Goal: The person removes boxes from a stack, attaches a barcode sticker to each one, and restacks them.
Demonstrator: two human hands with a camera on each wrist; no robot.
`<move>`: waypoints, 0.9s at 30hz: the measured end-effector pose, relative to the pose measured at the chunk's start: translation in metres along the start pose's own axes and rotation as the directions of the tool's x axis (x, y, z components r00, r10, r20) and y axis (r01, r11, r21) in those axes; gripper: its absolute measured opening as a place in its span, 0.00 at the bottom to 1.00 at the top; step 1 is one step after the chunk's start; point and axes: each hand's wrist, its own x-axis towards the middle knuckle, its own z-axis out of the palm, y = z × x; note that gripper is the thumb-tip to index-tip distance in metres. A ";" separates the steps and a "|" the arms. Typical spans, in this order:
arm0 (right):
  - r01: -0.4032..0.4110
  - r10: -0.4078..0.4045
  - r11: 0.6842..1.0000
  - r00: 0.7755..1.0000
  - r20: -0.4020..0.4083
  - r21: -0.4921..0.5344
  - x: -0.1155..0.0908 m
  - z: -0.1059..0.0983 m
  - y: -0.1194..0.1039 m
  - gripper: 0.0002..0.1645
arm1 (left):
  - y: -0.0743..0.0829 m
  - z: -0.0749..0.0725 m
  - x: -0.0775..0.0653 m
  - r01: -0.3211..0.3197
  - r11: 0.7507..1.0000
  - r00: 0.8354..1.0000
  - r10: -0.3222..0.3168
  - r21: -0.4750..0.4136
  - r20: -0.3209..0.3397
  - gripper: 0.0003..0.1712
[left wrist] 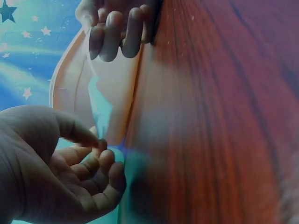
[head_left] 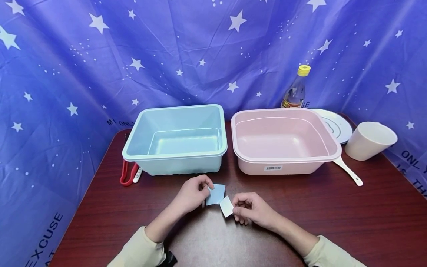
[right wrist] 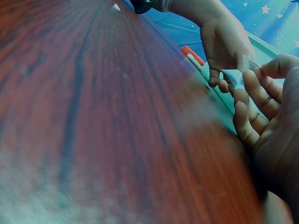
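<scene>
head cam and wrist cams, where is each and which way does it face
Head: on the head, facing forward and down at blue tub, pink tub; left hand, right hand and sleeves show.
Left wrist: on that wrist, looking toward the pink tub; left hand near, right hand beyond.
Right wrist: on that wrist, looking across the tabletop; right hand near, left hand beyond.
Both wrist views share tabletop, starry curtain.

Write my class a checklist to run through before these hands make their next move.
1. Left hand pinches the blue piece: ok.
2. Right hand pinches the white piece: ok.
3. Pieces fully separated: cannot tell; they meet or overlap in the head view.
4. Either hand free: not ok; both hold something.
5. Blue basin upright and uncovered: ok.
6. Pink basin upright and uncovered: ok.
</scene>
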 end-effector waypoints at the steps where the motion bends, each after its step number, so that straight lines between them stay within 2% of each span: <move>1: -0.001 0.001 1.000 1.000 0.005 0.001 0.000 0.000 0.000 0.06 | -0.001 0.000 0.000 -0.005 0.999 1.000 0.005 0.038 0.008 0.11; 5: 0.012 -0.012 1.000 1.000 0.024 0.009 0.000 -0.002 0.001 0.06 | -0.002 0.000 0.000 -0.032 0.987 0.998 0.022 0.160 0.065 0.11; 9: 0.035 -0.036 0.999 0.999 0.035 0.026 0.000 -0.003 0.001 0.07 | 0.000 0.000 -0.002 -0.083 0.974 0.993 0.062 0.210 0.102 0.10; 12: 0.044 -0.045 0.999 0.999 0.022 0.027 0.001 -0.003 0.001 0.06 | 0.003 0.000 -0.003 -0.118 0.970 0.992 0.108 0.214 0.058 0.10; 15: 0.022 -0.021 1.000 0.999 -0.038 0.016 0.001 -0.002 0.001 0.06 | 0.008 0.000 -0.004 -0.159 0.965 0.984 0.173 0.207 -0.053 0.10; 18: -0.018 0.021 1.000 0.993 -0.115 0.021 0.001 -0.001 0.002 0.06 | 0.012 0.001 -0.005 -0.245 0.954 0.953 0.270 0.173 -0.140 0.11; 20: -0.036 0.040 0.999 0.988 -0.147 0.030 0.001 -0.001 0.002 0.06 | 0.016 0.002 -0.007 -0.314 0.935 0.928 0.339 0.166 -0.154 0.12; 24: -0.054 0.060 0.998 0.985 -0.162 0.043 0.002 -0.001 0.003 0.07 | 0.024 0.008 -0.014 -0.433 0.873 0.880 0.463 0.225 -0.105 0.10; 27: -0.051 0.059 0.997 0.986 -0.158 0.050 0.002 -0.001 0.003 0.08 | 0.029 0.013 -0.018 -0.467 0.825 0.861 0.507 0.318 -0.050 0.09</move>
